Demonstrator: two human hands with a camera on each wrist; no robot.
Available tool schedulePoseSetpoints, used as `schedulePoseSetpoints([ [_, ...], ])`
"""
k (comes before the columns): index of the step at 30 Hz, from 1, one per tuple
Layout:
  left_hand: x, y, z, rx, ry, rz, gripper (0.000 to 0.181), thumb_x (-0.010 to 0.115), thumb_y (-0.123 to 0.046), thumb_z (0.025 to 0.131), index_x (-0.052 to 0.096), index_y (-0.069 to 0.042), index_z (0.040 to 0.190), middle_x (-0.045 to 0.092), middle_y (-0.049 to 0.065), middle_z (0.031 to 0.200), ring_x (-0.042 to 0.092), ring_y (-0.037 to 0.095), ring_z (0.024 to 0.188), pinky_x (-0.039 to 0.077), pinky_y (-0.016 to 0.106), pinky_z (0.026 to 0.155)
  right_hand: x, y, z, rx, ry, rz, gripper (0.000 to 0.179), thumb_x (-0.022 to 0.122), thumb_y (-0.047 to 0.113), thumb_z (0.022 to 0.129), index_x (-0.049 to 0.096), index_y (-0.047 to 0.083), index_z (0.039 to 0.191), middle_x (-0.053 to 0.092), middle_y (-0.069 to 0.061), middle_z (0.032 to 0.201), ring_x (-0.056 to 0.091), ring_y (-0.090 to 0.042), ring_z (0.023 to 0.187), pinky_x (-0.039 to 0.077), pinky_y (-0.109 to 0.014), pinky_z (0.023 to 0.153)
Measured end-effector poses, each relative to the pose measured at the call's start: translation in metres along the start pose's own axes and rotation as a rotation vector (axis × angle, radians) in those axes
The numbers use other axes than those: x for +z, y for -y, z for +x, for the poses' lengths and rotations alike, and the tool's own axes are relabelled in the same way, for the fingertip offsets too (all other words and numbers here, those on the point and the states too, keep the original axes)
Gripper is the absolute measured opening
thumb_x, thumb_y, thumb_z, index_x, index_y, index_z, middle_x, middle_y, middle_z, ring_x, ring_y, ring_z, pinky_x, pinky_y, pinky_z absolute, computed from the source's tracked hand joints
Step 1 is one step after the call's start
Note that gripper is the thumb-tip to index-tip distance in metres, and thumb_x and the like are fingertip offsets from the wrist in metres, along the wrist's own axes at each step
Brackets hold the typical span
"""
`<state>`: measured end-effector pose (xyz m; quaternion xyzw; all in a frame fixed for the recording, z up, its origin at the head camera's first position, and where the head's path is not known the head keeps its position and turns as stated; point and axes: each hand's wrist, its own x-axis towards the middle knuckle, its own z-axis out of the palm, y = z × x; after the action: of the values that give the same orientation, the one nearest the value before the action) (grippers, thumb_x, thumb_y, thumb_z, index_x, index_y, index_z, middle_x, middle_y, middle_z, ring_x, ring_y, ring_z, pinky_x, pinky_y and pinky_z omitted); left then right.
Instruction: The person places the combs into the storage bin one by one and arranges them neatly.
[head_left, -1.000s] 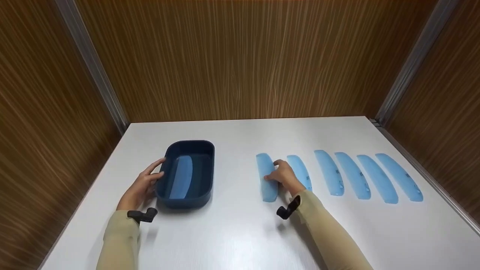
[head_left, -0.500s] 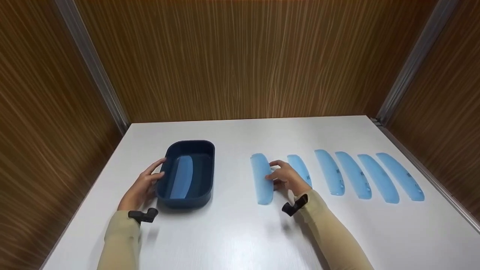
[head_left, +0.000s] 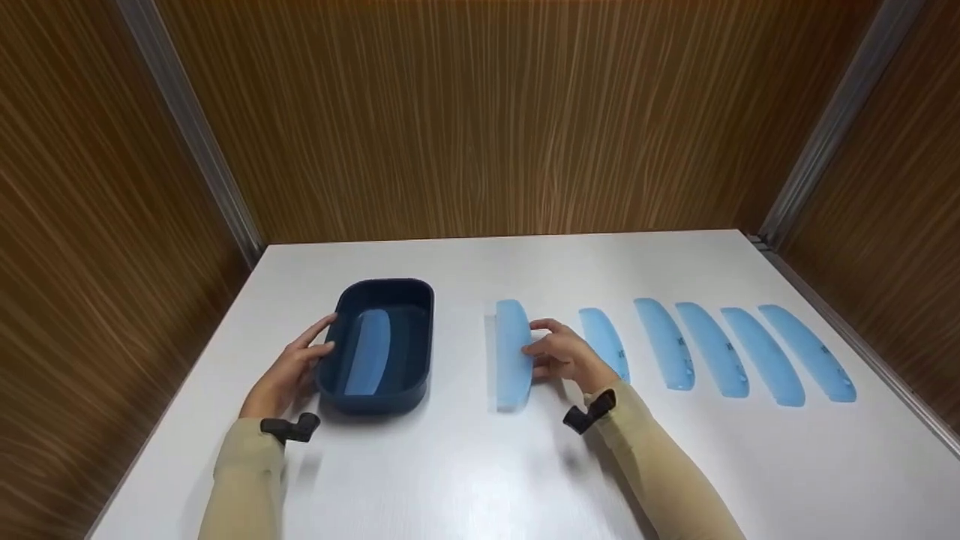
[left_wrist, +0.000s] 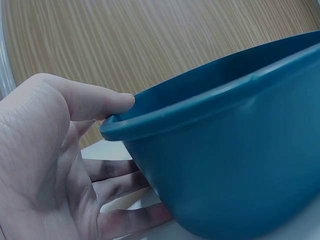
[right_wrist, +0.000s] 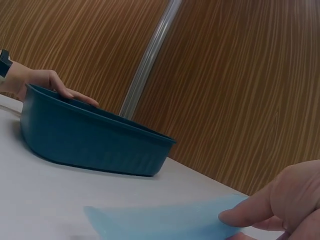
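My right hand [head_left: 564, 355] pinches a light blue, curved-edged translucent strip [head_left: 511, 352] by its right edge, thumb in front. The strip stands tilted close over the white table, just right of the bin; in the right wrist view the strip [right_wrist: 165, 220] spans the bottom, its right end under the thumb. At the left my other hand [head_left: 291, 369] holds the rim of a dark blue plastic bin [head_left: 430, 330]. In the left wrist view the thumb lies over the bin's rim [left_wrist: 200, 107] and the fingers rest against the outer wall. One similar strip [head_left: 369, 352] lies flat inside the bin.
Several more light blue strips lie in a row to the right, among them one strip [head_left: 602, 339] partly behind my right hand and one at the far right [head_left: 808, 354]. They bear small dark marks. Wood-grain panels [head_left: 480, 120] enclose the white table [head_left: 465, 465] at back and sides.
The strip in my right hand has moved left and turned up onto its edge, away from the row. My left hand and the bin have stayed in place.
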<state>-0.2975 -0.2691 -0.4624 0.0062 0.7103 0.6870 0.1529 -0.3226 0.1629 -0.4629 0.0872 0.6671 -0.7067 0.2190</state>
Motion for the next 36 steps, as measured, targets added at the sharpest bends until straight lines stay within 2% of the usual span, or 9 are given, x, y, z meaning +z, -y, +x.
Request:
schedulePoseSetpoints([
  [2, -0.002, 0.005, 0.005, 0.011, -0.006, 0.006, 0.058, 0.046, -0.018, 0.098, 0.02, -0.027, 0.149, 0.014, 0.013, 0.153, 0.028, 0.033, 0.132, 0.026, 0.046, 0.103, 0.003, -0.001, 0.003, -0.001, -0.014, 0.016, 0.059, 0.062, -0.007, 0.079, 0.04, 0.013, 0.13, 0.054, -0.021, 0.107, 0.054, -0.02, 0.055, 0.046, -0.03, 0.046],
  [8, -0.003, 0.005, 0.004, 0.01, -0.01, 0.013, 0.058, 0.046, -0.019, 0.098, 0.02, -0.029, 0.149, 0.026, 0.019, 0.148, 0.033, 0.034, 0.13, 0.027, 0.047, 0.102, 0.014, 0.005, -0.004, -0.018, 0.01, 0.08, 0.059, 0.06, -0.009, 0.08, 0.041, 0.013, 0.131, 0.049, -0.024, 0.119, 0.062, -0.028, 0.072, 0.05, -0.033, 0.052],
  [12, -0.002, 0.006, 0.004, 0.005, -0.026, 0.009, 0.057, 0.047, -0.021, 0.098, 0.023, -0.031, 0.148, 0.027, 0.017, 0.148, 0.033, 0.033, 0.131, 0.025, 0.049, 0.103, 0.021, 0.009, -0.008, -0.032, 0.039, 0.134, 0.059, 0.058, -0.01, 0.08, 0.038, 0.013, 0.131, 0.046, -0.028, 0.121, 0.063, -0.035, 0.081, 0.051, -0.035, 0.054],
  [19, -0.002, 0.004, 0.004, -0.01, -0.02, 0.002, 0.056, 0.046, -0.021, 0.098, 0.023, -0.032, 0.148, 0.018, 0.011, 0.152, 0.028, 0.033, 0.133, 0.023, 0.051, 0.104, 0.032, 0.016, -0.012, -0.038, 0.08, 0.169, 0.059, 0.058, -0.01, 0.081, 0.037, 0.012, 0.132, 0.043, -0.027, 0.124, 0.063, -0.036, 0.086, 0.052, -0.038, 0.057],
  [29, 0.005, -0.011, -0.012, -0.03, 0.016, -0.037, 0.066, 0.054, -0.025, 0.094, 0.018, -0.028, 0.149, 0.023, 0.02, 0.149, 0.03, 0.035, 0.132, 0.027, 0.052, 0.1, 0.046, 0.022, -0.013, -0.067, 0.088, 0.2, 0.06, 0.058, -0.011, 0.081, 0.037, 0.013, 0.132, 0.044, -0.026, 0.123, 0.062, -0.037, 0.09, 0.053, -0.039, 0.06],
  [36, 0.007, -0.012, -0.011, -0.02, 0.008, -0.026, 0.066, 0.055, -0.024, 0.094, 0.019, -0.026, 0.149, 0.02, 0.019, 0.15, 0.03, 0.036, 0.131, 0.027, 0.052, 0.101, 0.055, 0.026, -0.013, -0.101, 0.066, 0.249, 0.062, 0.061, -0.008, 0.08, 0.038, 0.015, 0.132, 0.042, -0.024, 0.127, 0.06, -0.04, 0.096, 0.053, -0.043, 0.069],
])
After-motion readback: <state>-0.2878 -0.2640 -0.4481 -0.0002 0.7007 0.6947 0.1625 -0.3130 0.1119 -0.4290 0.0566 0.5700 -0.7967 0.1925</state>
